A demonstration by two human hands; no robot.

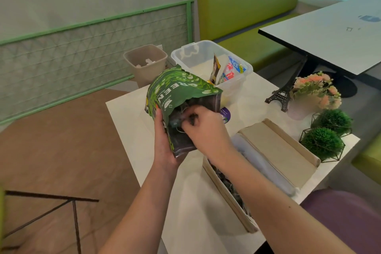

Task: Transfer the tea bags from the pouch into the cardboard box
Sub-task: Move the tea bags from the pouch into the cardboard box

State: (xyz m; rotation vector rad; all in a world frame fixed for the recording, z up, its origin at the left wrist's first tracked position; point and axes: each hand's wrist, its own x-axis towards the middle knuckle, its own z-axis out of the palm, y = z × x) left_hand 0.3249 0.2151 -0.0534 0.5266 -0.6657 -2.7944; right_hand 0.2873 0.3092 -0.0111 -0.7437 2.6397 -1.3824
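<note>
A green tea pouch (175,90) with leaf print is held tilted above the white table (185,192), its mouth turned toward me. My left hand (162,142) grips its lower left side. My right hand (204,126) reaches into the pouch opening, fingers curled among dark tea bags (181,136) inside; whether it grips one I cannot tell. The open cardboard box (226,189) lies on the table to the right under my right forearm, with several tea bags (228,185) along its near side and its lid (278,146) folded back.
A clear plastic bin (191,55) with snack packets stands behind the pouch. A small Eiffel tower model (282,93), a pink flower pot (317,90) and two green ball plants (323,144) sit at the right. A beige waste bin (144,62) stands on the floor.
</note>
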